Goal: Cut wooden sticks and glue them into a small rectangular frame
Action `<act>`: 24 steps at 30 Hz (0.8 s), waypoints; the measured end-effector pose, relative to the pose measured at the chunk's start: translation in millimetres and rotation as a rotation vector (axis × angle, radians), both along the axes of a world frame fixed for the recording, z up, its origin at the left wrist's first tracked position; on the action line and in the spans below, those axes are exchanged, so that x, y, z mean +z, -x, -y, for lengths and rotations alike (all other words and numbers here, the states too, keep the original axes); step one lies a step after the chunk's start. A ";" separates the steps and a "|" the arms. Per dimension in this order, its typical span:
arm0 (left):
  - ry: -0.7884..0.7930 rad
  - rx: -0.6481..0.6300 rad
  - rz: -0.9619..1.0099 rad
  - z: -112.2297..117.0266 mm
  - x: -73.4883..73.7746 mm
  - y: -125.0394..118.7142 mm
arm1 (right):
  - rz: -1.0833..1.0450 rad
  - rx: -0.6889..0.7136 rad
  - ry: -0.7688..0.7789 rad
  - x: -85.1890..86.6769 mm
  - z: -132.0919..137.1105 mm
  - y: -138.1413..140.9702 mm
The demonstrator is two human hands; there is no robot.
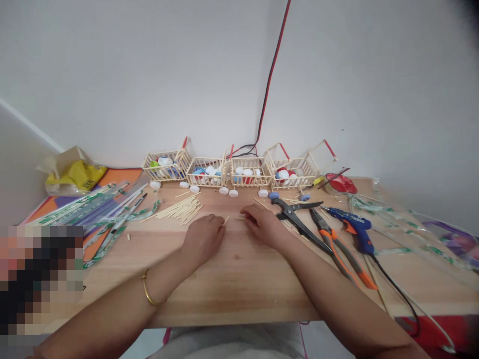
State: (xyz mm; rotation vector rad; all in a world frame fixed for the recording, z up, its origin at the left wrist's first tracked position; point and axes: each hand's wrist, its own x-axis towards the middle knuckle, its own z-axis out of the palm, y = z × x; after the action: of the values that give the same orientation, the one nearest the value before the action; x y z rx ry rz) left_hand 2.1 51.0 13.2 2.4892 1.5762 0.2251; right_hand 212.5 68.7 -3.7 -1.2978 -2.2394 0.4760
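Observation:
Both of my hands rest on the wooden table (239, 279) near its middle. My left hand (204, 237) is curled, pinching a short wooden stick (226, 220) at its fingertips. My right hand (264, 224) is also curled, its fingertips on a thin stick (240, 217) lying between the two hands. A gold bangle (148, 294) circles my left wrist. A pile of loose wooden sticks (180, 209) lies just left of my left hand.
Several small stick-built carts (209, 172) filled with bottle caps line the wall. Black scissors (295, 217), orange-handled pliers (339, 249) and a blue glue gun (355, 229) lie right of my right hand. Plastic sleeves (97, 209) and a yellow bag (75, 174) sit at left.

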 end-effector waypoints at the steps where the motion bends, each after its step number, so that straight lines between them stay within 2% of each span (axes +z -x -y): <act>1: -0.004 -0.009 -0.004 0.1 -1.0 -1.2 | 0.000 0.001 -0.003 -0.7 -0.2 -0.1; 6: -0.005 -0.005 0.012 2.0 -3.7 -4.9 | -0.014 -0.051 -0.050 -3.7 -3.5 -3.1; 9: -0.041 0.013 0.092 -3.4 0.1 3.2 | -0.036 -0.038 -0.078 -5.0 -5.0 -5.2; 12: -0.128 0.127 0.135 -17.6 13.4 28.1 | -0.053 -0.021 -0.085 -6.4 -5.1 -6.0; 15: -0.161 0.307 0.011 -35.2 31.2 62.6 | -0.052 -0.025 -0.085 -6.6 -4.0 -5.4; 19: -0.003 0.330 -0.148 -51.7 42.3 93.3 | -0.050 -0.011 -0.064 -5.1 -2.1 -3.7; 24: 0.114 0.312 -0.179 -65.1 35.6 96.9 | -0.055 -0.005 -0.052 -2.8 -1.1 -2.5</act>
State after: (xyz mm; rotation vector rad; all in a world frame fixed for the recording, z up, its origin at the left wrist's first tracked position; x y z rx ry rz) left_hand -94.8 116.0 48.8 2.2225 1.9867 -0.0463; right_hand 215.0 69.8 -6.5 -1.2491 -2.1886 0.4428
